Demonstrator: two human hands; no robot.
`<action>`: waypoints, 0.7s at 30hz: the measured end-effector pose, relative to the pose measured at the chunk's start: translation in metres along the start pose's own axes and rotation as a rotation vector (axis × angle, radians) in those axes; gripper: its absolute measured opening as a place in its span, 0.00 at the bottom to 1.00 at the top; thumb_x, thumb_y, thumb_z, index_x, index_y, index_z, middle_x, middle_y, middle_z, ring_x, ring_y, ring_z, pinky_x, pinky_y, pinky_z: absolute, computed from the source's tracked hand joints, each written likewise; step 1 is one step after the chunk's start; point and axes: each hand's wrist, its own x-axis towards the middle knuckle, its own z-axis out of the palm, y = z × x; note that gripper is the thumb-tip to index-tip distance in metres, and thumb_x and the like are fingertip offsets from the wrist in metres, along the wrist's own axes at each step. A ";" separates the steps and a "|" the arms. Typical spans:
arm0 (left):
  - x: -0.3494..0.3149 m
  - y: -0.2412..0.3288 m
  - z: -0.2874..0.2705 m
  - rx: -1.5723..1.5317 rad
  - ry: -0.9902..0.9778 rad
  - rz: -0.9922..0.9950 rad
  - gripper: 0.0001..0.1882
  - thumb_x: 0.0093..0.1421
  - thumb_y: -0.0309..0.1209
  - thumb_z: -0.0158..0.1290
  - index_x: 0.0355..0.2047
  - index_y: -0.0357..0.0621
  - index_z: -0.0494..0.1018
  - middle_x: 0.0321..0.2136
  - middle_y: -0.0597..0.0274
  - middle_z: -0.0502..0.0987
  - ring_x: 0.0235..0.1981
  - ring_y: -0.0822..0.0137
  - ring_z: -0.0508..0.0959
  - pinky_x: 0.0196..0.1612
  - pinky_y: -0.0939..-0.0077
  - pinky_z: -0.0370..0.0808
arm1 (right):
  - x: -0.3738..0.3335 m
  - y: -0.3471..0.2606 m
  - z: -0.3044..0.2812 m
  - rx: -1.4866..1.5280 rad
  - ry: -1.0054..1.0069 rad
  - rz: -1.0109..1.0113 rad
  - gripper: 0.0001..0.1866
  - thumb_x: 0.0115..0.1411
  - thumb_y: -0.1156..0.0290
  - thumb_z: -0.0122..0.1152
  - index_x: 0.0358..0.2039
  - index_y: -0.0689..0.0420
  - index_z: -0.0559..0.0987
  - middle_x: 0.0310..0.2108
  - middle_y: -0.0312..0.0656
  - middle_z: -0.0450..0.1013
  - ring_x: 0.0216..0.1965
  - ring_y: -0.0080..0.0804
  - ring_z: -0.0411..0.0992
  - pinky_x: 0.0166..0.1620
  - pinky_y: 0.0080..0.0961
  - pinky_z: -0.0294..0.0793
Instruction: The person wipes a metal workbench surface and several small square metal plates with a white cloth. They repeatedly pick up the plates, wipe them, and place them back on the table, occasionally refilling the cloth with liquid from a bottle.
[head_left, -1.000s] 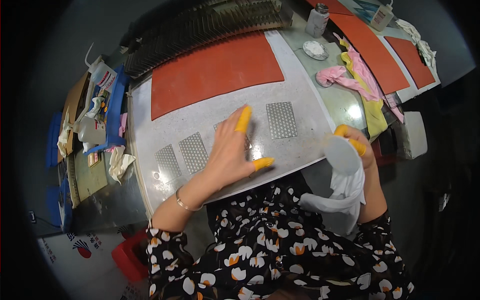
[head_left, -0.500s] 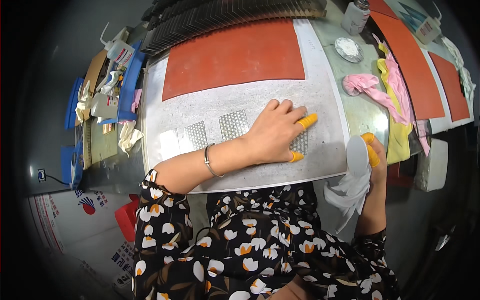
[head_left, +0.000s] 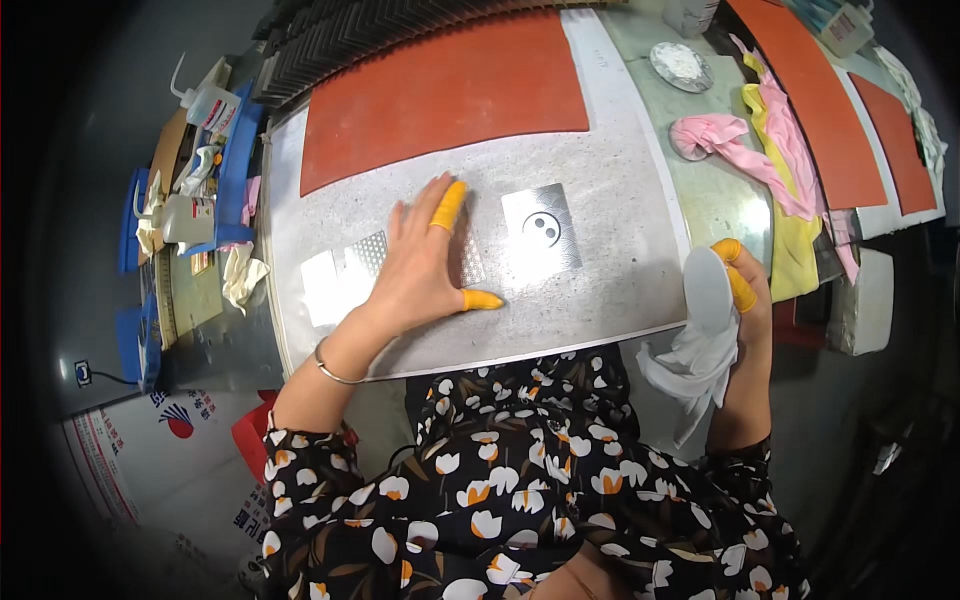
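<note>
My left hand, with yellow finger cots on two digits, spreads over a small perforated metal plate. Its thumb and fingers are wide apart, and the palm hides part of that plate. Just right lies a shiny square plate with a dark ring and dots on its face, perhaps a reflection. A second perforated plate and a bright plain plate lie to the left. At the mat's right edge my right hand, also in yellow finger cots, grips a round grey pad with white cloth hanging beneath.
A red-brown sheet covers the far part of the pale mat, before a row of dark fins. On the right are a dish of white material and pink cloth. Squeeze bottles stand left near a blue tray.
My left hand has moved left from the rightmost plate to the neighbouring one. The rightmost plate now shows a shiny face instead of the perforated pattern. My right hand keeps the pad.
</note>
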 end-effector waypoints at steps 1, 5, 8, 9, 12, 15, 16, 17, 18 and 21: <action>-0.003 -0.005 0.001 0.063 -0.007 -0.024 0.55 0.32 0.45 0.67 0.57 0.38 0.50 0.55 0.46 0.53 0.57 0.48 0.54 0.59 0.53 0.48 | 0.000 0.002 -0.003 0.003 0.011 0.008 0.12 0.56 0.63 0.54 0.32 0.60 0.69 0.25 0.32 0.67 0.24 0.14 0.64 0.27 0.10 0.62; -0.011 -0.010 0.008 -0.043 -0.016 -0.047 0.55 0.31 0.45 0.67 0.58 0.40 0.51 0.49 0.47 0.57 0.49 0.49 0.58 0.53 0.58 0.54 | -0.001 0.003 0.001 0.019 0.036 0.015 0.10 0.56 0.66 0.53 0.32 0.61 0.69 0.25 0.32 0.68 0.24 0.15 0.64 0.27 0.10 0.62; -0.011 -0.009 0.003 -0.011 -0.007 -0.024 0.52 0.32 0.43 0.67 0.57 0.41 0.54 0.50 0.49 0.58 0.50 0.51 0.58 0.53 0.59 0.54 | -0.001 0.003 0.001 0.012 0.045 0.029 0.09 0.56 0.68 0.51 0.31 0.61 0.70 0.26 0.33 0.68 0.25 0.15 0.64 0.28 0.10 0.62; -0.008 -0.005 -0.003 -0.019 0.001 0.023 0.47 0.32 0.43 0.66 0.53 0.40 0.60 0.48 0.51 0.61 0.49 0.52 0.61 0.53 0.59 0.54 | -0.002 0.003 0.001 0.012 0.063 0.035 0.09 0.56 0.68 0.51 0.31 0.61 0.70 0.25 0.33 0.68 0.25 0.15 0.65 0.28 0.10 0.62; -0.010 -0.001 -0.011 0.122 0.028 0.180 0.42 0.33 0.44 0.65 0.49 0.40 0.65 0.46 0.53 0.65 0.48 0.54 0.63 0.54 0.60 0.53 | -0.001 0.004 -0.001 0.009 0.058 0.031 0.08 0.56 0.70 0.50 0.31 0.61 0.70 0.25 0.33 0.68 0.24 0.15 0.65 0.28 0.10 0.63; -0.012 -0.004 -0.017 -0.016 0.127 0.149 0.40 0.33 0.43 0.64 0.47 0.40 0.67 0.46 0.52 0.66 0.47 0.54 0.65 0.51 0.61 0.59 | -0.001 0.002 0.002 0.001 0.071 0.025 0.07 0.56 0.70 0.50 0.31 0.61 0.70 0.25 0.33 0.68 0.24 0.15 0.64 0.28 0.10 0.63; -0.013 -0.006 -0.019 -0.081 0.165 0.139 0.40 0.33 0.43 0.65 0.48 0.40 0.67 0.46 0.52 0.66 0.47 0.53 0.65 0.51 0.61 0.61 | -0.001 0.001 0.003 -0.003 0.083 0.024 0.07 0.56 0.71 0.50 0.31 0.61 0.70 0.25 0.32 0.68 0.24 0.15 0.64 0.27 0.10 0.63; -0.013 -0.008 -0.024 -0.166 0.175 0.153 0.41 0.33 0.39 0.65 0.50 0.40 0.64 0.47 0.52 0.65 0.48 0.53 0.65 0.50 0.63 0.64 | 0.000 0.000 0.003 0.000 0.076 0.036 0.07 0.56 0.71 0.50 0.31 0.61 0.70 0.25 0.32 0.68 0.24 0.15 0.64 0.27 0.10 0.63; -0.015 -0.012 -0.023 -0.247 0.175 0.160 0.42 0.34 0.39 0.65 0.51 0.40 0.62 0.48 0.51 0.65 0.50 0.52 0.64 0.52 0.63 0.63 | 0.000 -0.001 0.003 0.003 0.070 0.047 0.07 0.56 0.71 0.50 0.31 0.61 0.70 0.25 0.32 0.68 0.24 0.15 0.64 0.27 0.10 0.63; -0.024 -0.031 -0.015 -0.411 0.148 0.178 0.45 0.37 0.37 0.64 0.55 0.40 0.56 0.54 0.49 0.60 0.55 0.51 0.61 0.57 0.62 0.58 | 0.000 0.000 0.002 0.005 0.066 0.057 0.07 0.56 0.70 0.50 0.31 0.61 0.70 0.25 0.32 0.68 0.23 0.15 0.64 0.27 0.10 0.62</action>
